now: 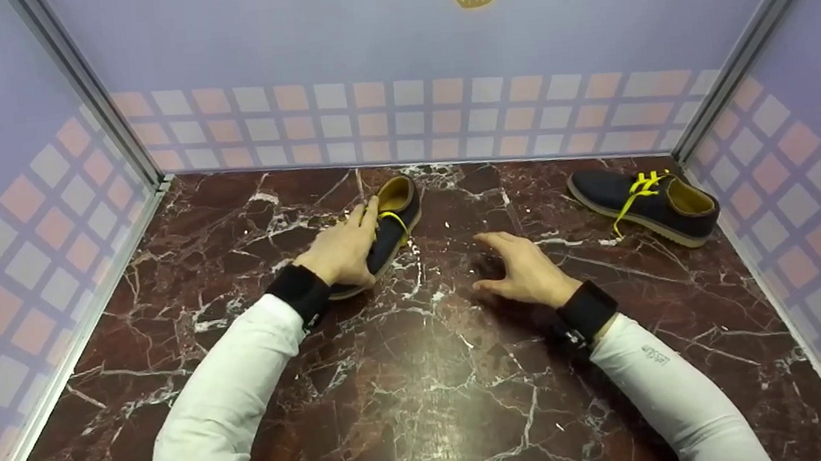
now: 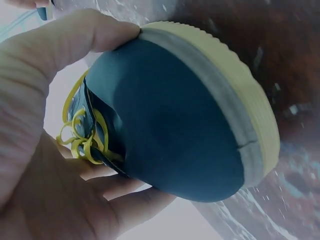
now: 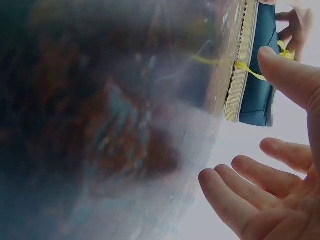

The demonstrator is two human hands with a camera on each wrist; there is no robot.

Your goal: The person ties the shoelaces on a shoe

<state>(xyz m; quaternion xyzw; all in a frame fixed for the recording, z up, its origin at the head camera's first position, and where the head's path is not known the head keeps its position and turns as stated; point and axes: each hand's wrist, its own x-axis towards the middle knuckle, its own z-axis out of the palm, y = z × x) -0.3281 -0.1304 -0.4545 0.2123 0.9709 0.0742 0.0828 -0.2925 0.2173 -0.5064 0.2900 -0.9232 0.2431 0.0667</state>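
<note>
A dark navy shoe [image 1: 385, 252] with yellow laces stands on the marbled floor left of centre, its toe towards me. My left hand [image 1: 341, 248] holds it across the front, and the palm covers much of its upper. In the left wrist view the thumb lies on one side of the shoe [image 2: 175, 120] and the fingers on the other; its yellow laces [image 2: 85, 140] are loosely gathered. Apart from that shoe, to its right, my right hand [image 1: 527, 272] hovers over the floor with fingers spread and nothing in them.
A matching navy shoe [image 1: 614, 192] with a yellow lace trailing to the floor sits at the back right, toe pointing left. Purple panels with pink and white squares [image 1: 374, 121] enclose the dark red marbled floor [image 1: 425, 380] at the back and both sides.
</note>
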